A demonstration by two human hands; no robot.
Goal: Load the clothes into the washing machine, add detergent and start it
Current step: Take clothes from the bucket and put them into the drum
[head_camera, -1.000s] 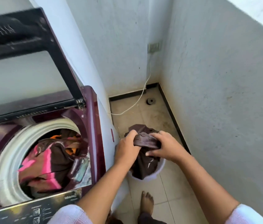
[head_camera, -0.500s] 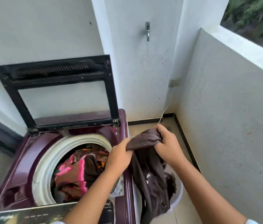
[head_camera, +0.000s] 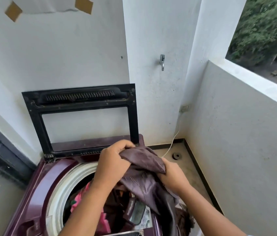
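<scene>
A maroon top-loading washing machine (head_camera: 37, 188) stands at lower left with its black-framed lid (head_camera: 81, 99) raised against the wall. Pink and brown clothes (head_camera: 81, 201) lie inside the white-rimmed drum (head_camera: 61, 189). My left hand (head_camera: 112, 164) and my right hand (head_camera: 171, 176) both grip a dark brown garment (head_camera: 143, 178). The garment hangs over the right side of the drum opening, its lower part trailing down past the machine's right edge.
A tap (head_camera: 162, 61) is fixed to the white wall above the machine. A white cable (head_camera: 175, 138) runs from a wall socket (head_camera: 184, 109) down to the tiled floor, near a floor drain (head_camera: 176, 156). A low white parapet wall (head_camera: 236, 133) closes the right side.
Both hands have lifted the brown garment out of the white basket on the floor and carried it left, up over the machine's drum. The camera has tilted upward.
</scene>
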